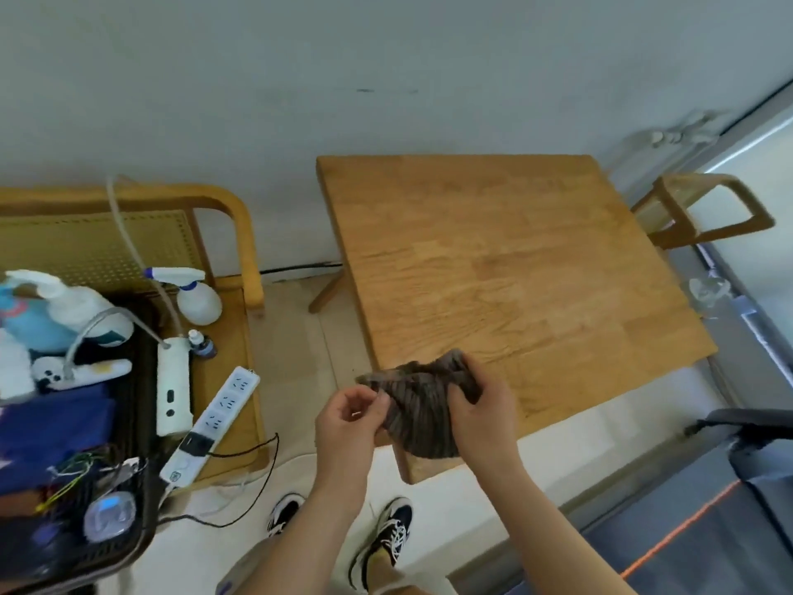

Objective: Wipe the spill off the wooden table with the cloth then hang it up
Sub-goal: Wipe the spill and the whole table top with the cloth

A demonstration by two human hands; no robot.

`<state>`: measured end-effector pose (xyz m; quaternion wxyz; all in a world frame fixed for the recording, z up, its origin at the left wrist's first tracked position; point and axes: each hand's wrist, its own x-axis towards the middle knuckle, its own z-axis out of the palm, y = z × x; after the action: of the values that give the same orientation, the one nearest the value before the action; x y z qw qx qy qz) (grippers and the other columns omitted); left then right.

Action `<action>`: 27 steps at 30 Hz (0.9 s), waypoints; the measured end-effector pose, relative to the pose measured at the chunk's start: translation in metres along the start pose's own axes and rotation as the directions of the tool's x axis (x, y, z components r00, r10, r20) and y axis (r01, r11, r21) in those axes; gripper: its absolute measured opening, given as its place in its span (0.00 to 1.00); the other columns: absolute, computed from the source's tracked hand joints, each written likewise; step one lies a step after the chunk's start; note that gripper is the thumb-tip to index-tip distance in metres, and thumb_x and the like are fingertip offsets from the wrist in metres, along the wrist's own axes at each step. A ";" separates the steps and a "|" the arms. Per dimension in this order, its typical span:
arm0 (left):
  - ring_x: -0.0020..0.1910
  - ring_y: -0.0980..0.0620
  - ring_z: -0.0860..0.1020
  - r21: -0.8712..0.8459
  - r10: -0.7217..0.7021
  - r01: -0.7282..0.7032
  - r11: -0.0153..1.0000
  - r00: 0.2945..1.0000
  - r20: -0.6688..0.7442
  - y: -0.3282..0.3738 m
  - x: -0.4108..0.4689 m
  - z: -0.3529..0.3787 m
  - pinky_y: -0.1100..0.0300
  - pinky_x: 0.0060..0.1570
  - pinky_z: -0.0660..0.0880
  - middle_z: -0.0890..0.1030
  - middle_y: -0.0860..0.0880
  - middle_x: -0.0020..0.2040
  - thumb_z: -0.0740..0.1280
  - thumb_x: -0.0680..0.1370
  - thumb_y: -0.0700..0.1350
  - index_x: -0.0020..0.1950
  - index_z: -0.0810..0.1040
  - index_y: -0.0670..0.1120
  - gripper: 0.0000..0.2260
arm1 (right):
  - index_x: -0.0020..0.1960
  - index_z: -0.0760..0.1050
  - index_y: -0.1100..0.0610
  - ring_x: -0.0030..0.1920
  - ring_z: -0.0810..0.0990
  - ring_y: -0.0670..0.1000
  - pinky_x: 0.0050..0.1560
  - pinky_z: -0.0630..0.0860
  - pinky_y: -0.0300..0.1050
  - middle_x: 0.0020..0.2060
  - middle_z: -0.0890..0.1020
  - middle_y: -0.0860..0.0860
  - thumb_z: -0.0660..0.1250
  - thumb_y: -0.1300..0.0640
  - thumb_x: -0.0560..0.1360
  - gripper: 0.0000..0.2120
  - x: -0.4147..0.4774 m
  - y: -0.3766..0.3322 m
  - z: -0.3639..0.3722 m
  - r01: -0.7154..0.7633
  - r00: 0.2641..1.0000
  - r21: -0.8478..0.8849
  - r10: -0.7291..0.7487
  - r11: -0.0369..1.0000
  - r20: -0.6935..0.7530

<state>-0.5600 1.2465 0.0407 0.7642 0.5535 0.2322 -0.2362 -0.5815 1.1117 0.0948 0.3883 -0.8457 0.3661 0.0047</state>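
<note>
A person held a brown ribbed cloth (422,416) bunched in both hands over the near left corner of the wooden table (493,259). The left hand (349,427) pinched the cloth's left edge between thumb and curled fingers. The right hand (482,414) gripped its right side, fingers wrapped into the folds. Markings on the white power strip (214,418), left of the table, were too blurred to read. The table's far edge stood close to the wall, and bare floor lay open along its left edge. Further left, a white spray bottle (195,294) sat on a wooden bench (231,234). A wooden chair (708,212) stood off the table's far right corner. The cloth hid part of the table's near left corner, and the frame cut off a dark basket (128,423) left of the table. Any spill on the tabletop could not be made out.
</note>
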 end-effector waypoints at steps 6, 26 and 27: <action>0.56 0.49 0.74 0.605 0.248 0.012 0.796 0.905 -0.345 -0.044 0.016 -0.014 0.55 0.50 0.74 0.73 0.50 0.58 0.71 0.72 0.38 0.55 0.73 0.54 0.17 | 0.77 0.56 0.47 0.62 0.69 0.53 0.59 0.71 0.48 0.64 0.67 0.51 0.59 0.48 0.80 0.27 0.035 0.024 0.001 0.315 0.941 -0.423 -0.220 0.850 0.257; 0.50 0.54 0.78 0.569 0.191 0.054 0.820 0.912 -0.362 -0.078 0.079 0.079 0.53 0.48 0.77 0.78 0.59 0.49 0.60 0.75 0.64 0.64 0.67 0.54 0.22 | 0.79 0.46 0.44 0.78 0.41 0.50 0.77 0.42 0.54 0.79 0.46 0.48 0.42 0.43 0.81 0.27 0.204 0.085 0.034 0.650 0.759 -0.519 -0.506 0.555 0.409; 0.49 0.54 0.78 0.586 0.214 0.047 0.809 0.905 -0.368 -0.069 0.089 0.082 0.55 0.47 0.76 0.77 0.60 0.47 0.60 0.76 0.64 0.64 0.68 0.52 0.22 | 0.79 0.47 0.44 0.79 0.41 0.50 0.77 0.43 0.54 0.79 0.47 0.49 0.42 0.43 0.81 0.27 0.204 0.086 0.034 0.646 0.762 -0.524 -0.509 0.555 0.399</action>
<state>-0.5257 1.1404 -0.0419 0.5002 0.8073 0.2813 -0.1373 -0.4764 0.9722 -0.0448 0.0933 -0.9920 0.0011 0.0849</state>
